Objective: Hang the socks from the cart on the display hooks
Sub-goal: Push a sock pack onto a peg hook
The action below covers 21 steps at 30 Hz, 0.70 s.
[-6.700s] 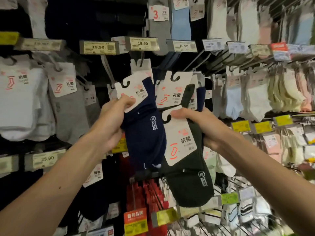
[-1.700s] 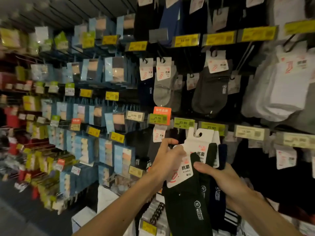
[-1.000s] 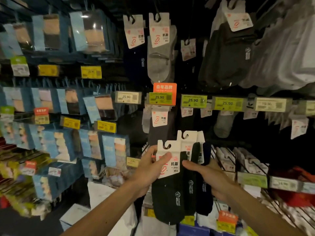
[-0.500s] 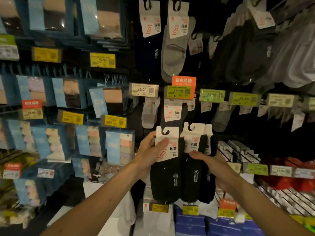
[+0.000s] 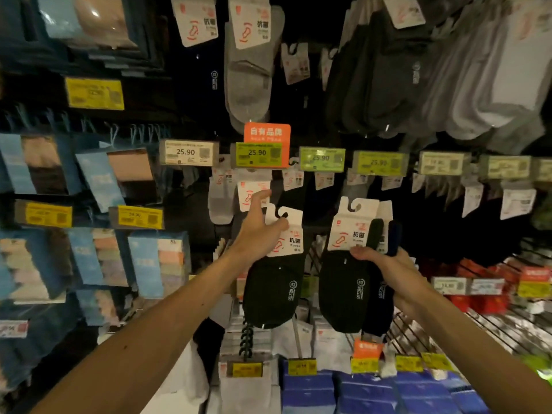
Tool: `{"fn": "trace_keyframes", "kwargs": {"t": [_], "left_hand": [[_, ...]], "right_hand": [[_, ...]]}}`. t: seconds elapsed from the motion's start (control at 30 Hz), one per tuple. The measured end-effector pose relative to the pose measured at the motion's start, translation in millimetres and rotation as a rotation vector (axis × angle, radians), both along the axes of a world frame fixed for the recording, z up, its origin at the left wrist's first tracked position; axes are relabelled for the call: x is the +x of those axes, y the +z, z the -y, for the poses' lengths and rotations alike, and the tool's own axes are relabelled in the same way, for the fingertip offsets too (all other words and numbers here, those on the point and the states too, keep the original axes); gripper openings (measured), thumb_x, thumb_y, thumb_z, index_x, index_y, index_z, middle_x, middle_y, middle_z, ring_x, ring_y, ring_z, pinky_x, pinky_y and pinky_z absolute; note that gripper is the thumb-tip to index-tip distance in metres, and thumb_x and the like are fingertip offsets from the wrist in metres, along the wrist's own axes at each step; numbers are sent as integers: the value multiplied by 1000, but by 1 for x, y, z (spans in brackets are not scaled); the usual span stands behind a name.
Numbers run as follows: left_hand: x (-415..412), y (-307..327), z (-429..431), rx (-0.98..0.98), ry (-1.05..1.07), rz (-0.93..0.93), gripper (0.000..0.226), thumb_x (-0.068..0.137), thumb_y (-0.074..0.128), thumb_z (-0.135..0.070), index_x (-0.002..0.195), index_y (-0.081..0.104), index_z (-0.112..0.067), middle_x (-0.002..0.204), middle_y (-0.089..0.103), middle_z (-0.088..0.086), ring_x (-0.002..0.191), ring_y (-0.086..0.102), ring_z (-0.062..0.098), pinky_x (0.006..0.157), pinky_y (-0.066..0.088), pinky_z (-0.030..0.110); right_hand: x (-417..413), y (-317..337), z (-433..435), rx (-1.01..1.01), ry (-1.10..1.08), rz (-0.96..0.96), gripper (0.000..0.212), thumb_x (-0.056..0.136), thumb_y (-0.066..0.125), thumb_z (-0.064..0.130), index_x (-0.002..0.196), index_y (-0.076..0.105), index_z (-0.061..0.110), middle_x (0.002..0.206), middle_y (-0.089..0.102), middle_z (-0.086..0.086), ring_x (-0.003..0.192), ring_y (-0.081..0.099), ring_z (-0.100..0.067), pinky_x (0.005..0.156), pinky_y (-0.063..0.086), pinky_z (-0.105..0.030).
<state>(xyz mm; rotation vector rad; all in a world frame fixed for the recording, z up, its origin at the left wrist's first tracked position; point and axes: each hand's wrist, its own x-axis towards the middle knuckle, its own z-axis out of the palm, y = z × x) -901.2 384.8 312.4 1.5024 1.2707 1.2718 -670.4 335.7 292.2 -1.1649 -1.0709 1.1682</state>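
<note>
Dimly lit hung socks [image 5: 248, 70] are faced. One dark sock pack [image 5: 274, 282], now drawn apart from the bundle [image 5: 343, 294] gripped in the right hand [image 5: 388, 273], is pinched under the thumb of the left hand [image 5: 257, 231], forefinger stretched up toward the green price tag [image 5: 258, 153]; hanging seems next.

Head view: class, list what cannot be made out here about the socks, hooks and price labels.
- Head view: the hook for the dark sock pinched by the left hand is hidden behind the hand and hanging cards.
- Head view: how many socks are in the bundle held by the right hand; the front sock covers the rest.
- Head view: right-side price labels, blurred.
- Cart: outside the frame.
</note>
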Motion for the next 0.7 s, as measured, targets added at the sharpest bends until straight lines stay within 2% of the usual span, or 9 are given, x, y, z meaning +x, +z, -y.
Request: {"fn": "trace_keyframes", "kwargs": {"t": [0.1, 0.17, 0.33, 0.43, 0.5, 0.57, 0.63, 0.7], "left_hand": [[21, 14, -14, 87, -25, -107, 65, 97, 59, -11, 146, 26, -37, 108, 63, -6, 85, 69, 9, 63, 55, 18], [34, 19, -24, 126, -46, -113, 66, 98, 56, -10, 149, 24, -36, 109, 63, -5, 80, 69, 12, 62, 57, 24], [50, 25, -38, 180, -30, -136, 49, 103, 47, -12, 139, 31, -41, 100, 70, 6, 67, 66, 21, 56, 53, 31], [57, 23, -37, 287, 8, -174, 41, 103, 45, -13, 135, 35, -37, 91, 71, 8, 67, 69, 32, 56, 56, 43], [59, 23, -36, 360, 18, -162, 39, 103, 46, -13, 128, 36, -41, 88, 71, 9, 67, 68, 37, 54, 57, 55], [60, 27, -38, 423, 40, -152, 47, 103, 47, -13, 129, 32, -49, 89, 70, 10, 66, 68, 38, 52, 54, 59], [61, 33, -40, 483, 84, -155, 58, 102, 49, -11, 136, 27, -53, 92, 70, -4, 67, 68, 30, 56, 56, 54], [62, 39, -43, 509, 103, -137, 64, 102, 50, -8, 144, 23, -48, 100, 65, -29, 77, 70, 20, 63, 60, 45]], "right_hand": [[16, 8, -7, 0, 10, -19, 40, 82, 75, 7, 120, 65, 19, 108, 75, -6, 98, 71, -23, 72, 54, -31], [25, 12, -12, 2, 11, -17, 41, 82, 75, 7, 121, 66, 17, 109, 75, -8, 98, 72, -25, 74, 55, -33], [42, 18, -19, 19, 34, 11, 34, 83, 75, 7, 114, 69, 18, 103, 77, -6, 92, 74, -23, 71, 57, -33], [49, 18, -23, 40, 67, 12, 33, 83, 74, 8, 113, 69, 20, 100, 78, -3, 89, 75, -20, 72, 57, -34], [53, 17, -25, 52, 89, 12, 35, 82, 74, 9, 115, 69, 19, 101, 78, -3, 92, 75, -22, 79, 58, -38], [56, 17, -26, 62, 112, 12, 42, 76, 76, 12, 117, 68, 17, 103, 77, -5, 96, 74, -24, 86, 57, -44], [58, 17, -28, 67, 125, 17, 54, 67, 79, 19, 119, 68, 17, 105, 77, -5, 98, 73, -25, 91, 56, -48], [60, 17, -31, 69, 126, 17, 60, 62, 80, 23, 120, 68, 18, 107, 77, -5, 100, 73, -26, 94, 55, -50]]}}
